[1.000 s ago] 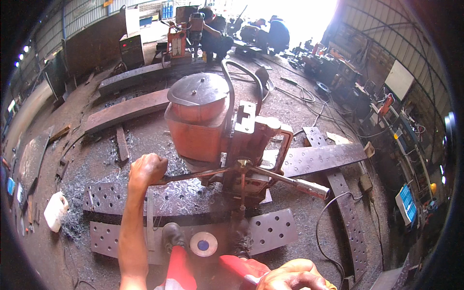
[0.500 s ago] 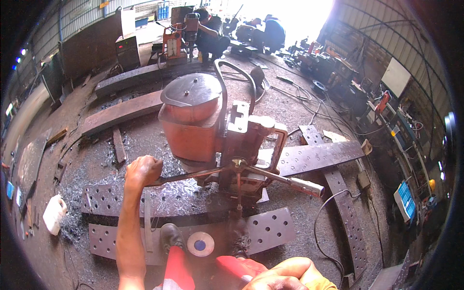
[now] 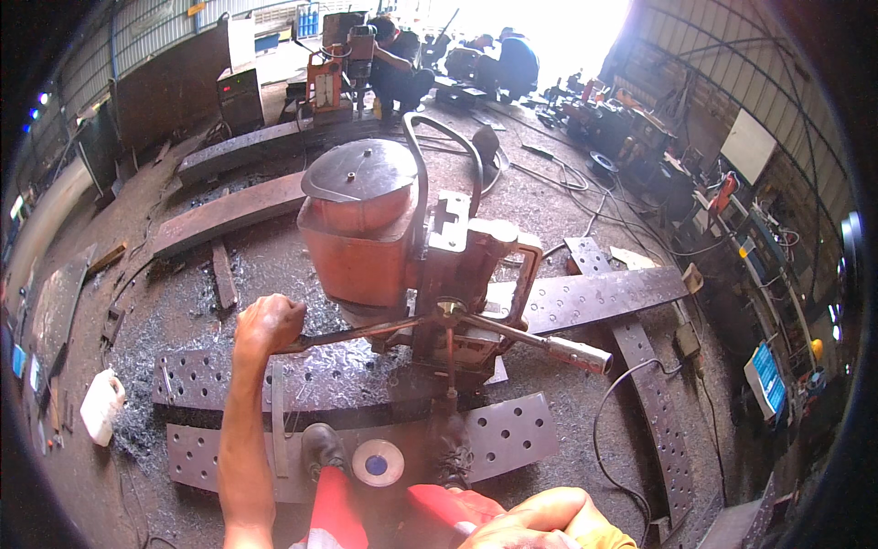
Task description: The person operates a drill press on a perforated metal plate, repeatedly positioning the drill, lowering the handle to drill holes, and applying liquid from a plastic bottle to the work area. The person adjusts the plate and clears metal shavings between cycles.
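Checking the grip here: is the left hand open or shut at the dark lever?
Shut: the left hand is curled into a fist at the outer end of the dark lever.

I see red cloth trousers (image 3: 335, 501) with pale grey panels (image 3: 335, 538), dark lace-up shoes (image 3: 324, 449), a bare left hand (image 3: 272, 322) and yellow cloth (image 3: 605, 529) near the right hand (image 3: 523, 532).

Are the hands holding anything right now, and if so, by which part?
The left hand grips the outer end of the dark handle on the orange machine. Whether the right hand, cut off by the lower edge, holds anything cannot be told.
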A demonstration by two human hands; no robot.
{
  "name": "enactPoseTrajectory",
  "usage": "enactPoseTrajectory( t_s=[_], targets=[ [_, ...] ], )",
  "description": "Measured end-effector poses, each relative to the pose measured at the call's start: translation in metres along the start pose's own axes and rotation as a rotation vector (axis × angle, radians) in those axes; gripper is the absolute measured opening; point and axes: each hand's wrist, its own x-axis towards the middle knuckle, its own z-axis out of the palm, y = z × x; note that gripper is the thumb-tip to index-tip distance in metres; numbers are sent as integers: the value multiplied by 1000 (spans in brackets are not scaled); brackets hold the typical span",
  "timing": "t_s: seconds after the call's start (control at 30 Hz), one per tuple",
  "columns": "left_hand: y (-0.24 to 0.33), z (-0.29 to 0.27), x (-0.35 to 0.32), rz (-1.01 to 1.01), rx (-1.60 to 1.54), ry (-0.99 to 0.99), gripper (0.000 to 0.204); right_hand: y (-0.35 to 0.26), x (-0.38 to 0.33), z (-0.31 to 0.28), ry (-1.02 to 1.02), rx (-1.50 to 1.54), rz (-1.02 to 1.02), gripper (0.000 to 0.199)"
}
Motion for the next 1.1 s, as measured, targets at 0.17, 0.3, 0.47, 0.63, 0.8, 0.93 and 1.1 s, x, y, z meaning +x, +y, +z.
enactPoseTrajectory(
  t_s=[0.17, 0.3, 0.47, 0.63, 0.8, 0.93, 1.1],
  targets=[
    [2, 4, 3, 6, 16, -10, 39, 17, -6, 1, -23, -19, -180, 41],
    [5, 7, 3, -2, -3, -27, 40, 8, -13, 3, 26, 40, 9, 41],
    [-8, 15, 9, 39, 25, 44, 42, 1, -2, 1, 12, 14, 17, 39],
    [-8, 11, 6, 41, 18, 12, 43, 16, -7, 1, -50, 17, -76, 39],
    [-5, 13, 8, 51, 17, 30, 42, 5, -9, 5, 9, 15, 10, 37],
    [-10, 13, 8, 50, 19, 47, 42, -1, 0, -6, -107, 39, 52, 36],
    [-7, 13, 7, 49, 23, 39, 42, 13, -4, 1, -62, 79, -33, 35]
  ],
)
